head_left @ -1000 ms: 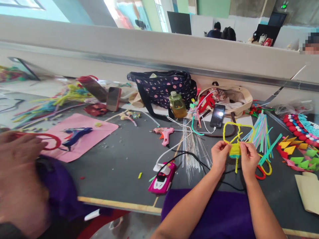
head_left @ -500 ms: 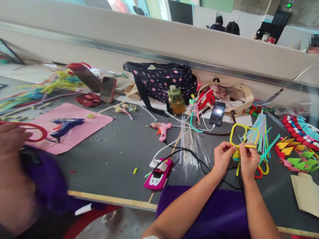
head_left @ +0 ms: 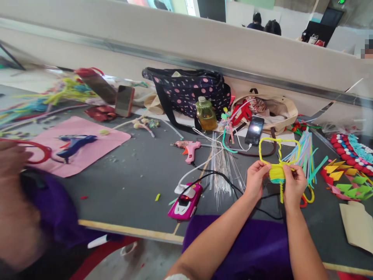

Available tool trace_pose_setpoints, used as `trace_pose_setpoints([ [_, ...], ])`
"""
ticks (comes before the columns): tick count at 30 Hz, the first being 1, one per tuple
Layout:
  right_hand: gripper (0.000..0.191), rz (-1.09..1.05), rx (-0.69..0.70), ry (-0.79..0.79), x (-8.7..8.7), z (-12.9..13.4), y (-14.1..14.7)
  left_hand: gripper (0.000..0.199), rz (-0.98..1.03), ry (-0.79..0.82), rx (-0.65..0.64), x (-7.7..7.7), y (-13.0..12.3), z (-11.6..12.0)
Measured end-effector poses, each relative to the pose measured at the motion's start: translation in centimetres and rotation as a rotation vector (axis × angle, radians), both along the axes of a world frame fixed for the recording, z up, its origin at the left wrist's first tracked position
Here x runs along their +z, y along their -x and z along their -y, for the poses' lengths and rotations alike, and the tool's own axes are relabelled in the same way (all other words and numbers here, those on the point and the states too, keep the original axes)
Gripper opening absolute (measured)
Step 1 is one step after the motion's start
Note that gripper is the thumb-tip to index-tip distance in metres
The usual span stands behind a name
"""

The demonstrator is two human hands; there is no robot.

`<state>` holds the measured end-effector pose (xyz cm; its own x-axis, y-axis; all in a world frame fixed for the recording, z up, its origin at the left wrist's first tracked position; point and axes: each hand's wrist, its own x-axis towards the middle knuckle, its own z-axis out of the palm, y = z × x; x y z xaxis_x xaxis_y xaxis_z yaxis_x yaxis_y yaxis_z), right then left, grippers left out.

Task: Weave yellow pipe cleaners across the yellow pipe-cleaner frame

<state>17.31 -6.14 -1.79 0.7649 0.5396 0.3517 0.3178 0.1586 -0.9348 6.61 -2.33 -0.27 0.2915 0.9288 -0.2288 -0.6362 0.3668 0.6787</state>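
Note:
Both hands pinch a yellow pipe-cleaner craft held above the front right of the table. Its middle is a wound yellow block with a teal lower edge; two wire loops stand up from it and a twisted stem hangs below. My left hand grips the block's left side, fingers closed. On the right side, my right hand holds it between thumb and fingers. Just behind lies a bundle of pastel pipe cleaners. Part of a red and yellow loop shows beside my right hand.
A pink glue gun, loose wire stems and a magenta car-shaped power strip with cables lie left of my hands. Behind stand a bottle, a dotted bag and a phone. Another person's hand is at far left.
The yellow craft has turned so its wound block and both upright loops face me more fully. My hands have shifted slightly and keep their hold. The camera view has tilted a little.

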Motion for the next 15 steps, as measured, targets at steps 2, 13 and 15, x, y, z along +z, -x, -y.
trace_pose_setpoints([
  [2, 0.027, -0.014, -0.007, -0.027, 0.2, 0.0, 0.0, 0.026, 0.000, -0.009, 0.001, 0.0, 0.0, 0.1],
  [13, 0.025, -0.080, 0.084, -0.079, 1.1, 0.2, 1.0, 0.030, -0.020, 0.045, -0.185, 0.1, 0.0, 0.1],
  [15, 0.024, -0.084, 0.093, -0.078, 1.1, 0.2, 1.0, 0.032, -0.006, 0.026, -0.186, 0.1, 0.0, 0.0],
])
